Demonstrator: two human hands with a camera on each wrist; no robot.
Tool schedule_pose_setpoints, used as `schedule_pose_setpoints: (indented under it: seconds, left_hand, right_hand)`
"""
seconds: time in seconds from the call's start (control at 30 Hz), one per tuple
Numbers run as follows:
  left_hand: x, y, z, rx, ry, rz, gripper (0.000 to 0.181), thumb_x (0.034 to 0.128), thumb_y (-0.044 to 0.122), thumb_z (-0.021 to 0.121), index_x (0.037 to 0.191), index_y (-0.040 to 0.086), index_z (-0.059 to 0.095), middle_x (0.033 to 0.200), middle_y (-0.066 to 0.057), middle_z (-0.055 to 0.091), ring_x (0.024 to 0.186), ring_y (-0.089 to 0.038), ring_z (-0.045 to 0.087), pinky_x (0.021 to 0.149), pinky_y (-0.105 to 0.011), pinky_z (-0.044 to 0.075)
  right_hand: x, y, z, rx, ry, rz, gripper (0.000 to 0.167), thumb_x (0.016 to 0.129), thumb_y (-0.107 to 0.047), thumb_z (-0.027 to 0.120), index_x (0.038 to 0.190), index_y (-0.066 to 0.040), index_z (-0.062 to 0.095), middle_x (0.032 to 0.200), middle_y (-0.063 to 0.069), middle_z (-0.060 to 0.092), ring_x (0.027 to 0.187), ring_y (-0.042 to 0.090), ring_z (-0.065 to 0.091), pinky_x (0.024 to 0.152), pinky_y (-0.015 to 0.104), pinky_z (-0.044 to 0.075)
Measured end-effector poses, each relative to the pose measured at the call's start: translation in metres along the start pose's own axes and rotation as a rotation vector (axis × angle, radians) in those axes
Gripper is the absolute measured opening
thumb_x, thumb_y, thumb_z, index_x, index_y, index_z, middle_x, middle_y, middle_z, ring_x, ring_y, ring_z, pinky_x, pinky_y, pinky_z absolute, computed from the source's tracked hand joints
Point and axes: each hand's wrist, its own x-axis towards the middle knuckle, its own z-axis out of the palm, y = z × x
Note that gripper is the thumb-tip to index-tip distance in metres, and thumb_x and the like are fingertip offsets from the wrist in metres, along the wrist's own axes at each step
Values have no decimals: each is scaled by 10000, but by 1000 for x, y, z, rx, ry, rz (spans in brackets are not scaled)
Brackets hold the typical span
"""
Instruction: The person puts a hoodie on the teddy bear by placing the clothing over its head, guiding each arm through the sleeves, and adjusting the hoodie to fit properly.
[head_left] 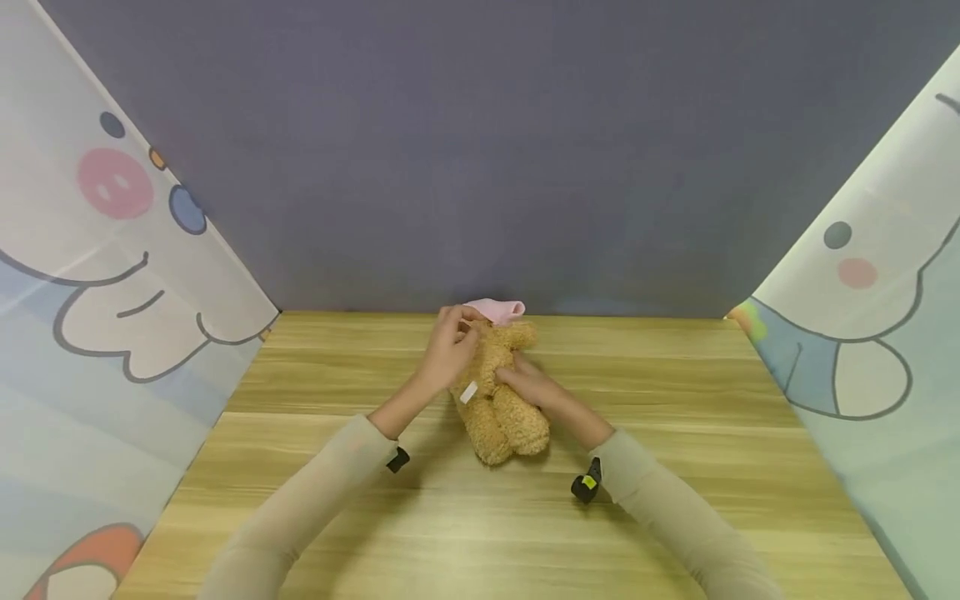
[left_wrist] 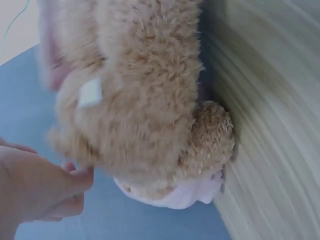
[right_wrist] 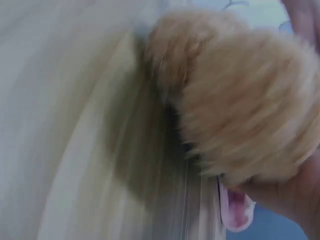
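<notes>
A tan, curly-furred teddy bear (head_left: 517,417) lies on the table with its legs toward me and a white tag (head_left: 468,392) on its body. Pink cloth (head_left: 498,311) shows at its far end, around the head area in the left wrist view; the face is hidden. My left hand (head_left: 450,350) is at the upper left of the bear, its thumb and fingertips pinching a small furry part there. On the other side my right hand (head_left: 531,385) grips the body, thumb on top. The right wrist view is blurred, with the furry legs (right_wrist: 245,105) covering most of that hand.
The wood-grain table (head_left: 675,400) runs back to a dark grey panel (head_left: 495,150). Cartoon-printed curtains hang at the left (head_left: 112,250) and right (head_left: 855,333). Black straps with small devices (head_left: 587,483) sit at both wrists.
</notes>
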Motion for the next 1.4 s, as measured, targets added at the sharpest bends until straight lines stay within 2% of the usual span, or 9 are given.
schedule_pose_setpoints:
  seconds: [0.17, 0.33, 0.5, 0.63, 0.77, 1.0, 1.07, 1.2, 1.4]
  left_hand:
    - [5, -11, -9, 64, -98, -61, 337, 971, 3, 522, 1297, -70, 484, 1283, -242, 378, 1038, -316, 480, 855, -413, 515]
    - [12, -38, -8, 123, -133, -167, 393, 993, 39, 539, 1340, -72, 393, 1234, -238, 336, 993, -271, 444, 812, -361, 444]
    - [28, -51, -5, 309, -45, -122, 383, 1000, 81, 579, 1324, -90, 469, 1265, -267, 425, 1048, -334, 489, 891, -431, 481]
    - [45, -49, -1, 461, -56, -109, 329, 1048, 140, 563, 1287, -87, 557, 1206, -250, 540, 1022, -345, 567, 880, -441, 521]
    - [55, -46, 2, 530, -85, -130, 296, 1054, 128, 554, 1271, -68, 593, 1191, -228, 589, 1070, -340, 620, 887, -407, 557]
    - [59, -40, 13, 676, -92, -22, 203, 1040, 58, 553, 1195, 4, 671, 1127, -171, 651, 1017, -333, 667, 839, -420, 581]
    - [59, -38, 18, 678, -120, -5, 185, 1040, 61, 551, 1176, 17, 668, 1114, -153, 648, 995, -318, 669, 823, -405, 582]
    - [60, -35, 25, 652, -164, -67, 190, 1042, 166, 581, 1150, 15, 620, 1092, -155, 599, 921, -300, 646, 768, -391, 572]
    - [67, -34, 23, 716, -175, -105, 232, 1059, 137, 537, 1227, -1, 617, 1160, -195, 594, 989, -353, 655, 812, -438, 581]
  right_hand:
    - [-1, 7, -11, 14, 120, 52, 731, 888, -79, 408, 1576, 64, 209, 1623, 239, 258, 1420, 338, 312, 1182, 479, 280]
    - [0, 14, -17, -45, 180, -53, 528, 937, 44, 346, 1458, 91, 418, 1450, 254, 483, 1325, 350, 445, 1150, 481, 341]
    - [0, 15, -23, -242, 128, -151, 481, 934, 83, 360, 1406, 121, 440, 1384, 259, 526, 1314, 342, 473, 1137, 469, 372]
    - [-10, 2, -36, -536, 89, -108, 420, 961, -7, 430, 1351, 144, 461, 1216, 269, 593, 1094, 345, 588, 937, 471, 508]
    - [-19, -20, -51, -799, 186, -89, 369, 969, -95, 544, 1298, 65, 592, 1078, 187, 669, 911, 300, 628, 787, 455, 537]
    - [5, -44, -59, -872, 340, -214, 337, 989, -221, 657, 1258, -17, 655, 1135, 155, 689, 987, 315, 664, 827, 461, 556]
    - [20, -46, -59, -905, 317, -203, 419, 983, -266, 681, 1293, 8, 618, 1192, 182, 658, 1059, 344, 644, 882, 478, 539]
    - [45, -47, -60, -957, 216, -103, 596, 980, -310, 689, 1423, 42, 500, 1344, 242, 566, 1213, 418, 557, 1020, 525, 466]
    - [61, -60, -61, -1001, 76, 14, 739, 957, -345, 710, 1520, 14, 393, 1507, 243, 446, 1395, 453, 381, 1141, 616, 296]
